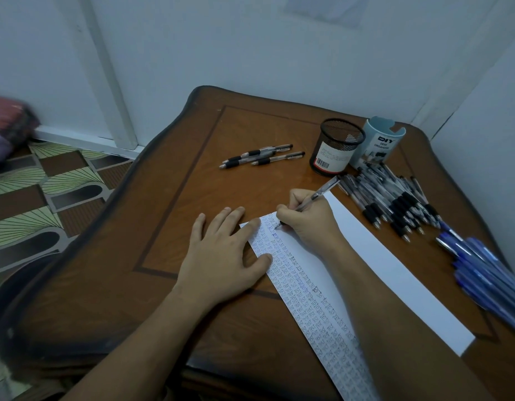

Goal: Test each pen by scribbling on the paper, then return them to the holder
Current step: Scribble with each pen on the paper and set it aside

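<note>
**Q:** Where is the pen under test, and how is it held?

**A:** The right hand [305, 218] has its fingers [291, 211] curled tight round the pen [314, 198], pinching it low on the barrel. The tip touches the paper [395, 270] at the far end of the rows of marks.

**Q:** Orientation?

**A:** The long axis runs diagonally. The tip is down and toward the person's left. The rear end is raised and points far-right, toward the mesh holder [336, 146]. The pen is tilted, not upright.

**Q:** And the other hand?

**A:** The left hand [224, 256] lies flat and grasps nothing, all digits straight. Forefinger and thumb press the paper's left edge, and the rest lie on the bench [135, 285].

**Q:** Procedure for a sound test?

**A:** As a judgement:
1. Apply light, even pressure.
2. Make a short mark in blank space beside the last one.
3. Pin the sheet so it cannot slide.
4. If the line is faint, make a second stroke before rejecting the pen.
5. Carry the pen to the holder tip-down, not to the heap of black-grip pens [395, 204] just beside it.
</note>
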